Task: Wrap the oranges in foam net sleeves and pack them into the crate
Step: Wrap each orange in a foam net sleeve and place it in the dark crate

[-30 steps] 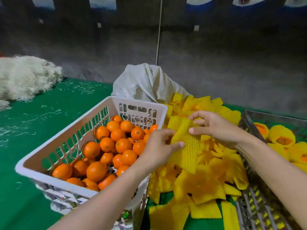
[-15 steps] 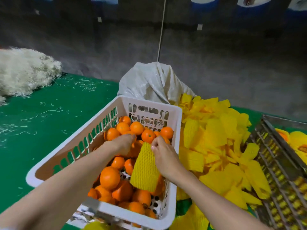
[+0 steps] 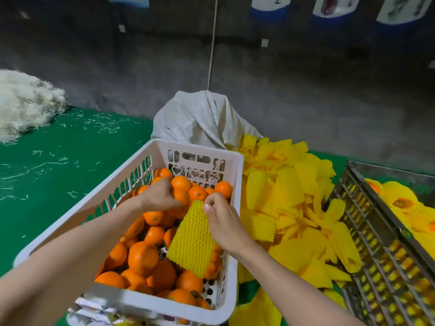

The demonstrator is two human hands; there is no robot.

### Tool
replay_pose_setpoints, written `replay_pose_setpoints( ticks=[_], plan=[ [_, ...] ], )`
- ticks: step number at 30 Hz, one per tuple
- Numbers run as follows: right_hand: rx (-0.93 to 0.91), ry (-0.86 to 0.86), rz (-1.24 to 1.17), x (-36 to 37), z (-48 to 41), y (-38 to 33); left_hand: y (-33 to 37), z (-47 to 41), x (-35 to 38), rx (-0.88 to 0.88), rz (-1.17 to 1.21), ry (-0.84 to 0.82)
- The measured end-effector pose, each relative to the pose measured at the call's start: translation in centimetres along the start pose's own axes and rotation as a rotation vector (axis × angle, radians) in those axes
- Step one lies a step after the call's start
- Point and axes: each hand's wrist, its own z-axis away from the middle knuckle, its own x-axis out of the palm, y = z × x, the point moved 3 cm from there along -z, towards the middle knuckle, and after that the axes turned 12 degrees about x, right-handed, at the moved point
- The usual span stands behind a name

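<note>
The right hand [image 3: 221, 220] pinched a sleeve [image 3: 190, 241] over the basket [image 3: 238, 208]. The left hand [image 3: 157, 196] curled round an orange [image 3: 183, 196] at the far end. Lifting one fruit cleanly and spreading the sleeve's mouth would have served best.

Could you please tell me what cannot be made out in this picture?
Head view:
- Grip of left hand: fingertips buried among oranges.
- Right edge of sleeve: under right hand.
- Crate: cut off by right edge.
- Wall posters: blurred, cut by top edge.

L hand [image 3: 160, 196] fingertips buried among oranges [image 3: 143, 257]; crate [image 3: 372, 231] cut off right.
</note>
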Motion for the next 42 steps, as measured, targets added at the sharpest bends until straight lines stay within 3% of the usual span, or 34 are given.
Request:
replay_pose_setpoints(
  ticks=[5,10,13,17,25,30,33,35,38,42],
  plan=[
    [0.057,0.006,-0.268,-1.2,0.4,-0.3,3.2,3.5,-0.7,-0.039,1.098,0.132],
    [0.106,-0.02,-0.712,-3.4,2.5,-1.1,8.9,7.0,0.4,-0.04,1.453,0.166],
    [0.088,-0.091,-0.853,-5.1,4.5,-1.6,11.9,8.3,1.4,-0.078,1.672,0.033],
    [0.045,-0.071,-0.72,-7.4,6.6,-1.3,15.4,9.5,3.3,-0.12,1.621,-0.015],
    [-0.038,0.142,-0.429,-11.6,9.7,1.9,21.0,11.2,6.5,-0.036,1.591,0.135],
    [-0.037,0.333,-0.394,-14.8,10.3,3.3,23.2,12.0,8.3,-0.001,1.607,0.014],
    [0.009,0.466,-0.335,-15.5,10.9,4.2,23.3,12.1,8.6,0.096,1.492,-0.09],
    [0.044,0.518,-0.354,-15.5,11.6,4.4,23.5,12.3,8.9,0.128,1.446,-0.045],
    [0.138,0.633,-0.427,-14.9,12.3,4.4,24.1,12.3,9.8,0.088,1.599,0.135],
    [0.176,0.652,-0.397,-13.0,12.7,3.5,24.9,11.8,11.9,-0.048,1.742,0.02]
  ],
)
